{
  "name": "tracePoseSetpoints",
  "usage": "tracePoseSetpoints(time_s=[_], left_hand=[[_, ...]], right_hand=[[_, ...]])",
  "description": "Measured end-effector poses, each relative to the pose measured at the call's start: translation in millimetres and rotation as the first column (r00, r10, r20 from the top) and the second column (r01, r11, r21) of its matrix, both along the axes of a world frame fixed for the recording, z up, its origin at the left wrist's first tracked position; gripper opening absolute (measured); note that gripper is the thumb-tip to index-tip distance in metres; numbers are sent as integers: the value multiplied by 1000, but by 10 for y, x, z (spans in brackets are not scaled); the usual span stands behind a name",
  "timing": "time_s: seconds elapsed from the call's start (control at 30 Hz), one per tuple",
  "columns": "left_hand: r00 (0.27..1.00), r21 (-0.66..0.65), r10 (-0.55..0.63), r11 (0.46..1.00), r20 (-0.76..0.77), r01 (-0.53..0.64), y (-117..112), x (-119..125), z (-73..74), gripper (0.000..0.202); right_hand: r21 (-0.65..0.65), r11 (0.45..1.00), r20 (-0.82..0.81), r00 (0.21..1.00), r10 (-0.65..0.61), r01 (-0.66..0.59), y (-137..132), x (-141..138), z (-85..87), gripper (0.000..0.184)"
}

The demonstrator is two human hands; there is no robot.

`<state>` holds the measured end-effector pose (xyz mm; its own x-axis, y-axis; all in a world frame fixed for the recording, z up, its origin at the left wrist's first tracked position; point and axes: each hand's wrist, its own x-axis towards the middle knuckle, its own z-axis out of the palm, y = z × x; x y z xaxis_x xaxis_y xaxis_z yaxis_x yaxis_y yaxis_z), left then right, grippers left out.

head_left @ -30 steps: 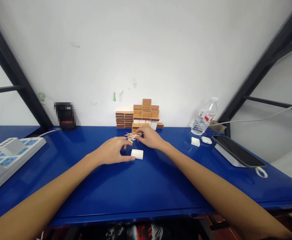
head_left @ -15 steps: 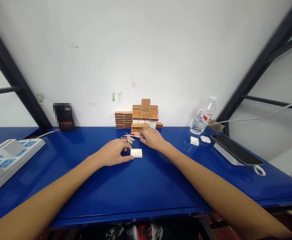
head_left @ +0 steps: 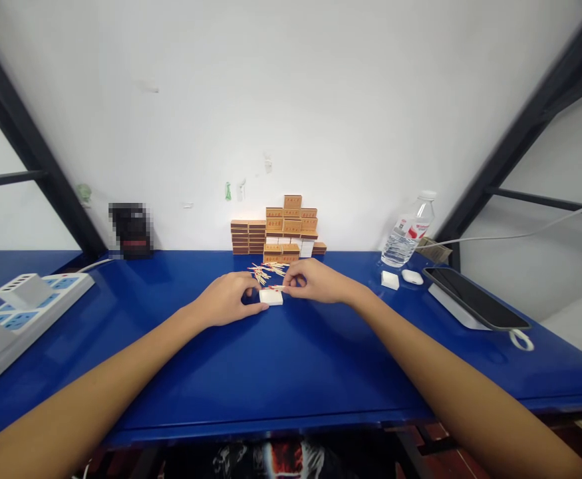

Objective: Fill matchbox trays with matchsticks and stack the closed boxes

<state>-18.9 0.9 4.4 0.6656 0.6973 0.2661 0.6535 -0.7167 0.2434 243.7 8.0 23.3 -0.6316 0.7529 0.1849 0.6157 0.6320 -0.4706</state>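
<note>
A: Where is the tray (head_left: 271,299) found, and how is it aligned?

B: It is set on the blue table (head_left: 271,379), between the two hands, with its long axis laid left to right. A few matches (head_left: 275,288) are held at its far edge, also crosswise, with red heads seen toward the left. Contact with the tray cannot be determined.

A: Hand poses?

B: By the right hand (head_left: 313,282), the matches are pinched between thumb and fingertips. The left hand (head_left: 227,297) is placed at the tray's left end, fingers curled, thumb laid at the near edge; whether the tray is gripped cannot be told.

A: Surroundings?

B: Beyond the tray, a loose pile (head_left: 261,275) is scattered at mixed angles. Matchboxes (head_left: 291,225) are stacked behind, before a white wall (head_left: 291,100). A bottle (head_left: 408,231) and phone (head_left: 476,297) are noted rightward; leftward, a power strip (head_left: 66,296).
</note>
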Motion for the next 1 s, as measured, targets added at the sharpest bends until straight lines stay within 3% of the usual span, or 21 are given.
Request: tracePoseSetpoints(time_s=[0.23, 0.43, 0.7, 1.0], left_hand=[[1000, -1, -8, 1000, -15, 8, -11, 4, -3, 29], [1000, 14, -19, 1000, -6, 19, -8, 12, 0, 29], [999, 16, -38, 999, -17, 38, -24, 18, 31, 31], [999, 15, -35, 999, -17, 35, -17, 19, 26, 31]], right_hand=[[103, 994, 71, 997, 18, -25, -93, -110, -19, 6], [29, 999, 41, 998, 37, -38, -106, -134, -10, 9], [-120, 991, 38, 998, -47, 51, -107, -51, 35, 15], [-95, 995, 13, 1000, -26, 27, -117, -109, -19, 7]])
